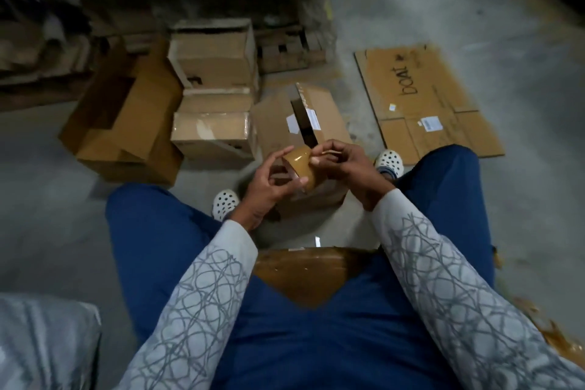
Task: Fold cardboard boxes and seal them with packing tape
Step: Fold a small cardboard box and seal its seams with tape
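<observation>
I sit with a roll of brown packing tape [302, 166] held up between my knees. My left hand [272, 182] grips the roll from the left, thumb across its open core and forefinger stretched over the top. My right hand [340, 163] has its fingers curled and pinches at the tape's edge on the roll's right side. Right behind the hands a cardboard box [319, 111] stands on the floor, its top flaps partly open and white labels on them.
Taped boxes [212, 133] are stacked to the left of that box, and an open box [126, 123] lies tipped beside them. A flattened carton marked "boat" [424, 98] lies on the concrete floor at the right. Cardboard piles fill the back. My seat [300, 269] is brown.
</observation>
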